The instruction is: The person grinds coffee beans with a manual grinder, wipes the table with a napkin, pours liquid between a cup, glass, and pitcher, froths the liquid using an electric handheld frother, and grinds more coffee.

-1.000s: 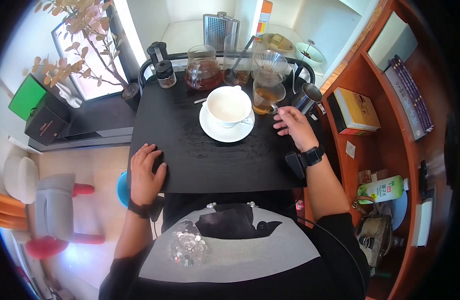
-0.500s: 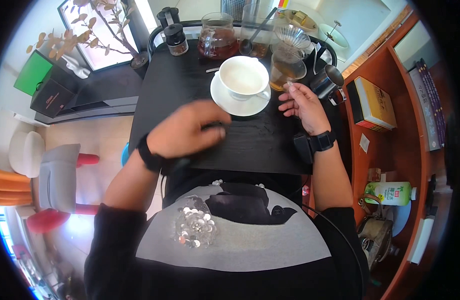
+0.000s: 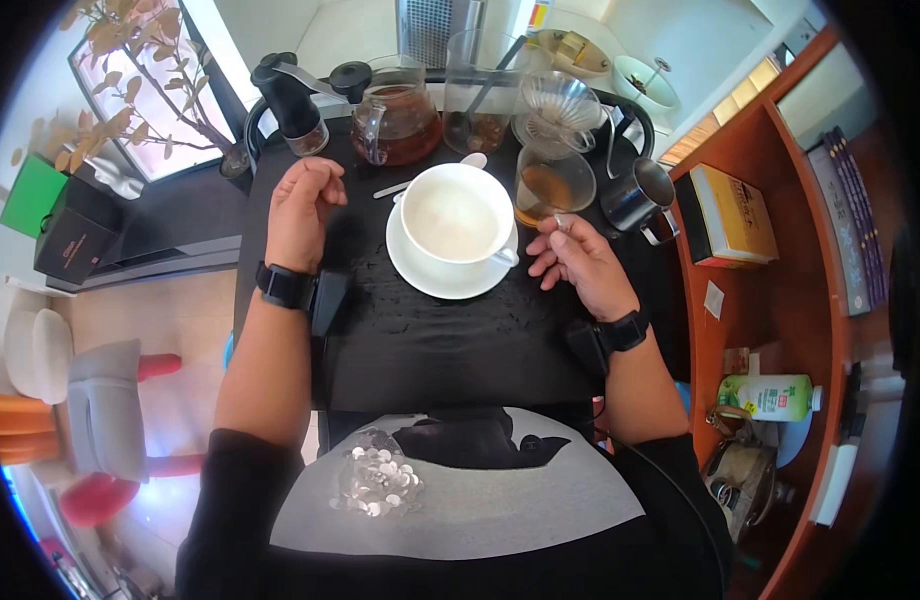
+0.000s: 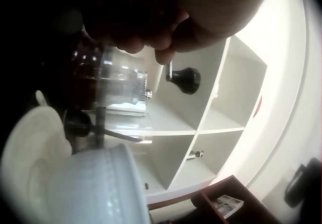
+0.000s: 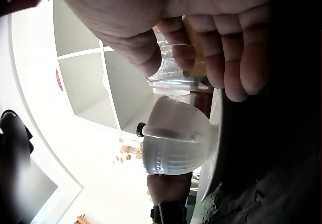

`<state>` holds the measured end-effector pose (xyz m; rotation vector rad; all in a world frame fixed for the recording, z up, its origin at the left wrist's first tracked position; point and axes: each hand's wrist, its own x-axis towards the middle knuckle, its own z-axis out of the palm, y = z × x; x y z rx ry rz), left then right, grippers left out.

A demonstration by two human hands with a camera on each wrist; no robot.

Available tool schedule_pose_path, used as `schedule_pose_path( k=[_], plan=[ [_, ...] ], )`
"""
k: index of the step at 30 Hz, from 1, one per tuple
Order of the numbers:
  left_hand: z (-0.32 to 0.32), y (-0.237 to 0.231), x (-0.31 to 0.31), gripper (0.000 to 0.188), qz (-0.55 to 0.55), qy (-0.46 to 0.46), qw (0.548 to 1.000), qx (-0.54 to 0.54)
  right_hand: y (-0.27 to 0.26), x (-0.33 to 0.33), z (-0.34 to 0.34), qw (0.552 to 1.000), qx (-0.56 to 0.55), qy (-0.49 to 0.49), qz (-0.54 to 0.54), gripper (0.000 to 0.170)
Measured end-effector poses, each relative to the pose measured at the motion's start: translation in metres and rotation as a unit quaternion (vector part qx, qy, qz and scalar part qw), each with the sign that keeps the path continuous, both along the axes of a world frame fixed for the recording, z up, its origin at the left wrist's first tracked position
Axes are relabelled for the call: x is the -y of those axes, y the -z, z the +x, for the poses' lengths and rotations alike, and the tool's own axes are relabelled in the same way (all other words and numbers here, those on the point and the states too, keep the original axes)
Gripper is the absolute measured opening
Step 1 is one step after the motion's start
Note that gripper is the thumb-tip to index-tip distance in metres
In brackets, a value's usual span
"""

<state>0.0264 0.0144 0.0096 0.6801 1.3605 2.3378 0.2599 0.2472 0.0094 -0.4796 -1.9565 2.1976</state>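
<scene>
My right hand (image 3: 585, 265) pinches the small handle of a glass cup (image 3: 550, 192) with amber liquid in it. Its other fingers hang loosely bent, also seen in the right wrist view. My left hand (image 3: 300, 215) hovers, fingers loosely curled and holding nothing, just in front of a black hand coffee grinder (image 3: 292, 110) with a clear base. The grinder's crank knob (image 4: 186, 80) shows beyond the fingers in the left wrist view. Between my hands stands a white cup (image 3: 458, 213) on a saucer (image 3: 450, 285), with a spoon (image 3: 390, 189) behind it.
Along the back of the black table (image 3: 430, 350) stand a glass pot (image 3: 395, 125) of reddish liquid, a tall glass (image 3: 475, 100) with a dark spoon, and a ribbed glass dripper (image 3: 558, 105). A steel pitcher (image 3: 635, 195) is right of the glass cup. Shelves (image 3: 820, 340) border the right.
My left hand has gone from the table's left edge across the front, then back left and up toward the grinder. The grinder's crank now extends right. My right hand remains at the glass cup.
</scene>
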Motion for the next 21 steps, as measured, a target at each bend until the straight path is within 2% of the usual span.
schedule_pose_path(
  k=[2,11,21],
  plan=[
    [-0.006,0.007,0.005,0.016,-0.047,-0.001,0.999,0.014,0.0,0.0,0.0,1.0,-0.004,-0.001,-0.003,0.028],
    [-0.017,0.02,-0.001,0.013,-0.084,-0.085,0.992,0.04,-0.002,0.001,0.005,0.998,-0.025,0.045,-0.026,0.023],
    [-0.022,0.023,0.0,0.014,-0.083,-0.069,0.994,0.033,-0.007,0.001,0.012,0.996,-0.049,0.07,-0.008,0.028]
  ],
)
